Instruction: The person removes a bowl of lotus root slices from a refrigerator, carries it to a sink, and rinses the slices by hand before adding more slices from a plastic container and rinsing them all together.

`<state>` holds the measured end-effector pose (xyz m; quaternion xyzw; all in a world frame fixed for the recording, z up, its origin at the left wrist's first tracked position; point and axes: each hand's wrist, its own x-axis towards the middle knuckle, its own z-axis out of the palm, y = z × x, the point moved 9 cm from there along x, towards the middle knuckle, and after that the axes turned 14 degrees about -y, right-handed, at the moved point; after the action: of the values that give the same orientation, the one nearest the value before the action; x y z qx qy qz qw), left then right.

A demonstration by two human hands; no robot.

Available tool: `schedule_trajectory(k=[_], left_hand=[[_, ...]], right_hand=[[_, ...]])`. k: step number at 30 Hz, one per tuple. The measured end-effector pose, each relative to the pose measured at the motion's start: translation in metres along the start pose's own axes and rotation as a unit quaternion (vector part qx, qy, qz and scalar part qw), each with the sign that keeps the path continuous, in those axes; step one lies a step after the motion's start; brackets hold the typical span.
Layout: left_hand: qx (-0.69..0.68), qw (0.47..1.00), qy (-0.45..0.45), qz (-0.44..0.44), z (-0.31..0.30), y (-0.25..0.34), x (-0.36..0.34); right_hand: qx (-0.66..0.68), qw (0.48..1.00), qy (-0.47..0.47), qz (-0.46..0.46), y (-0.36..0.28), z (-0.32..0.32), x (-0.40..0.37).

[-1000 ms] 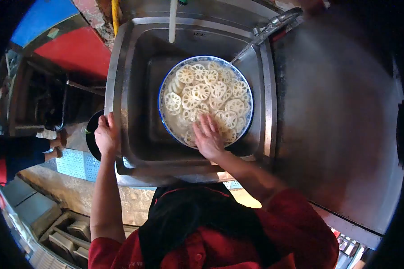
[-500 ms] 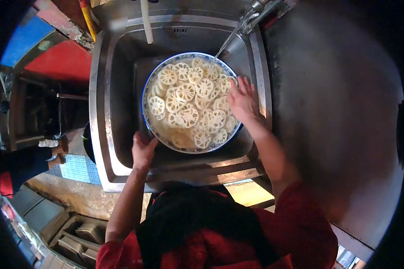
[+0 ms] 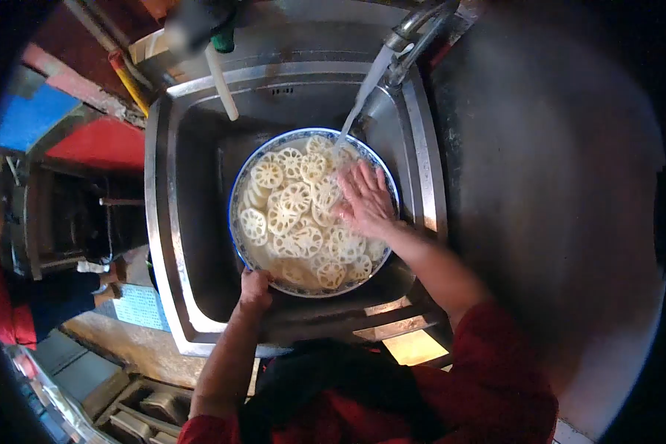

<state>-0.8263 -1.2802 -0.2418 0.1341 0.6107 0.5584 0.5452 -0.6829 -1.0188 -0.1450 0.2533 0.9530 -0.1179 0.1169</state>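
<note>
A round bowl with a blue rim [image 3: 231, 216] sits in the steel sink, filled with cloudy water and many pale lotus root slices [image 3: 296, 198]. At the bowl's lower left edge, my left hand [image 3: 255, 288] is closed on the rim, its fingertips partly hidden. My right hand [image 3: 366, 201] lies spread, palm down, over the slices on the bowl's right side, with nothing gripped. Water [image 3: 368, 85] runs from the tap [image 3: 408, 31] into the bowl's far side, just beyond my right fingers.
The sink's wall [image 3: 196, 200] surrounds the bowl. A white tube [image 3: 222, 85] hangs over the back edge. To the right is a dark steel counter [image 3: 540, 192]. Another person's hand [image 3: 109, 285] shows at far left, above grey-brown bins [image 3: 163, 405] on the floor.
My right hand has moved from the bowl's right edge inward over the slices. My left hand has closed on the rim. The tap's stream is thicker. The camera view has shifted.
</note>
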Motion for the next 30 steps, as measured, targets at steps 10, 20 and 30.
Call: schedule_trajectory(k=[10,20,30], left_hand=[[-0.023,0.999,-0.025,-0.020,-0.004,0.006,-0.008],[0.299,0.950,-0.059,-0.069,-0.020,0.041,-0.012],[0.077,0.995,-0.013,-0.070,-0.027,0.056,-0.029]], right_hand=[[0.030,0.989,0.087,-0.119,-0.019,-0.042,0.026],[0.029,0.979,0.070,-0.190,-0.017,-0.028,0.028],[0.127,0.962,0.123,-0.208,-0.013,-0.003,0.027]])
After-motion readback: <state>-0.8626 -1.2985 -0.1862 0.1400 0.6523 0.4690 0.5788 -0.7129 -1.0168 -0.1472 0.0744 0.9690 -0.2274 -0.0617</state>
